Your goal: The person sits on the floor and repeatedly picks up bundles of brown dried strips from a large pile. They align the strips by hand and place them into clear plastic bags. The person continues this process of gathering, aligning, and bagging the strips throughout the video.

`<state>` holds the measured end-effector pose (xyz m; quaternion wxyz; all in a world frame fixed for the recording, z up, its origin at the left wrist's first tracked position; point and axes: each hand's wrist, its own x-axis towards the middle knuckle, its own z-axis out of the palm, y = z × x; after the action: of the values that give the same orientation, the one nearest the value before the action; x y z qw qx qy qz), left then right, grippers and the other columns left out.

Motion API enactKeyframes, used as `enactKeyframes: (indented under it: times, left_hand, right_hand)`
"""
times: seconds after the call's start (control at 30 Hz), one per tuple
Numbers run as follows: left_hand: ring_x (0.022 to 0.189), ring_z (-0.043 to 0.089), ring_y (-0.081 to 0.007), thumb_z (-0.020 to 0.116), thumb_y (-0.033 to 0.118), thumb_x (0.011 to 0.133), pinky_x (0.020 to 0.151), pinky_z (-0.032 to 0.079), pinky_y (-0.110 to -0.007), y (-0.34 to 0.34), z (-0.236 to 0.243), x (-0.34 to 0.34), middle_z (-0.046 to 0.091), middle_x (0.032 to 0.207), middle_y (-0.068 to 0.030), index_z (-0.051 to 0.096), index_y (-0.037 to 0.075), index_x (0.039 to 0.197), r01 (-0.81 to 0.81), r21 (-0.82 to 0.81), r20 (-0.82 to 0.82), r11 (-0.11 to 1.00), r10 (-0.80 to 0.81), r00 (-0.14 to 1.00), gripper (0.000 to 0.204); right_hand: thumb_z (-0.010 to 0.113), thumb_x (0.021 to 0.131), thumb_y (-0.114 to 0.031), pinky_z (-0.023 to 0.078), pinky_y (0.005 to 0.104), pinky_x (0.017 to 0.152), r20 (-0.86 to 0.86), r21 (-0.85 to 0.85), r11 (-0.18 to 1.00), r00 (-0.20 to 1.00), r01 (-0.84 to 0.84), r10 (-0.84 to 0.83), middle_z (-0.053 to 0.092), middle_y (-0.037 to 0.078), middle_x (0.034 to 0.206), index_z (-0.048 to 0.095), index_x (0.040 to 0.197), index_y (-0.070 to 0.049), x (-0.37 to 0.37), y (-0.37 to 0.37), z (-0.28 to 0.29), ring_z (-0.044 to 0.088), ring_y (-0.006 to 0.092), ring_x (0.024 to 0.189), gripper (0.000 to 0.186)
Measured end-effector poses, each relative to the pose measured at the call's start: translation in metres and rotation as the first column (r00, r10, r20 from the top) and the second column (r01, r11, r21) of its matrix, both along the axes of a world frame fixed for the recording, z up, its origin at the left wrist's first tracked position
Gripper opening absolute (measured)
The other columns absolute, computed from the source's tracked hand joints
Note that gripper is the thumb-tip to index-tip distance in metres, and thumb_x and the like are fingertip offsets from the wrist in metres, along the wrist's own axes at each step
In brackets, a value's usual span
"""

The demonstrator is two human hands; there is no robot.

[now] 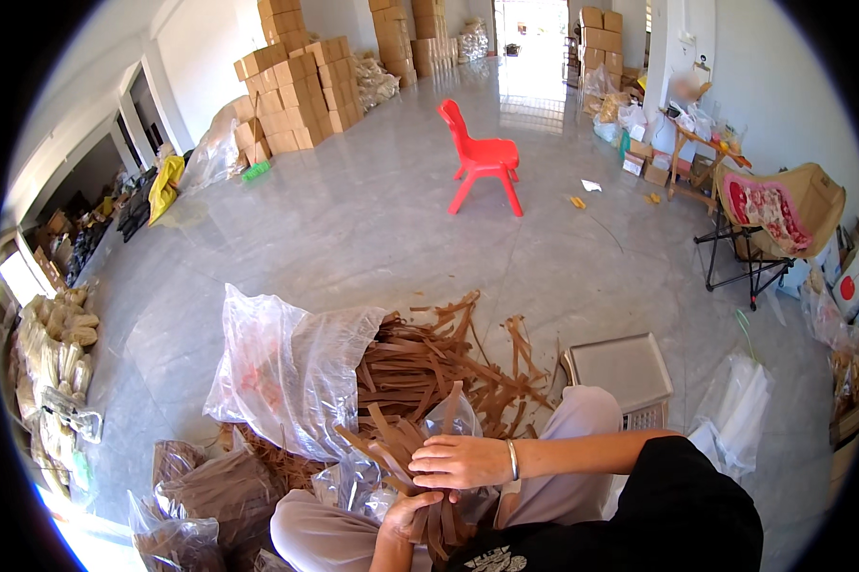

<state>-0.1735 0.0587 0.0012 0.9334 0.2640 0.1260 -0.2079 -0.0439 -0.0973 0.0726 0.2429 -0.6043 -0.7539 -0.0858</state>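
A bundle of flat brown strips (391, 441) stands in my lap, its ends fanning out at the upper left and hanging down below my hands. My left hand (405, 515) is closed round its lower part. Just above, my right hand (453, 461), with a bracelet at the wrist, lies across the bundle, fingers together and bent over it. Beyond my lap, a large pile of similar strips (415, 367) spills from a clear plastic bag (301, 367) onto the floor. Crumpled clear plastic (348, 481) lies beside the bundle, partly hidden by my hands and legs.
Wrapped brown packs (224, 496) lie at my left. A metal tray (622, 370) and white plastic-wrapped goods (734, 405) are at my right. Further off stand a red chair (486, 153), a folding chair (772, 214) and stacked cartons (296, 100). Pale bundles (62, 353) line the left side.
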Motion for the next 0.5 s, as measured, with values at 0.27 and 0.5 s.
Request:
enactKeyframes:
  times: [0.27, 0.5]
  left_hand:
    - [0.093, 0.060, -0.0258, 0.054, -0.007, 0.080, 0.080, 0.052, -0.032, 0.004, -0.002, 0.006, 0.058, 0.101, -0.0172, 0.047, -0.001, 0.116, 0.052, 0.133, 0.025, 0.990, -0.056, 0.998, 0.038]
    - [0.089, 0.056, -0.0188, 0.063, 0.008, 0.079, 0.081, 0.044, -0.028, -0.006, -0.011, 0.008, 0.060, 0.094, -0.0089, 0.059, 0.000, 0.094, 0.347, 0.165, 0.158, 0.923, -0.372, 0.915, 0.017]
  right_hand:
    - [0.067, 0.069, -0.028, 0.037, 0.0391, 0.099, -0.020, -0.196, 0.978, 0.998, -0.063, 0.060, 0.038, 0.013, 0.135, 0.043, 0.130, -0.007, 0.008, -0.001, 0.015, 0.032, 0.0288, 0.129, 0.069]
    - [0.063, 0.065, -0.043, 0.022, 0.0443, 0.108, 0.224, -0.276, 0.958, 0.963, -0.085, 0.150, 0.023, 0.011, 0.147, 0.030, 0.140, -0.016, -0.006, 0.010, 0.011, 0.018, 0.0255, 0.137, 0.085]
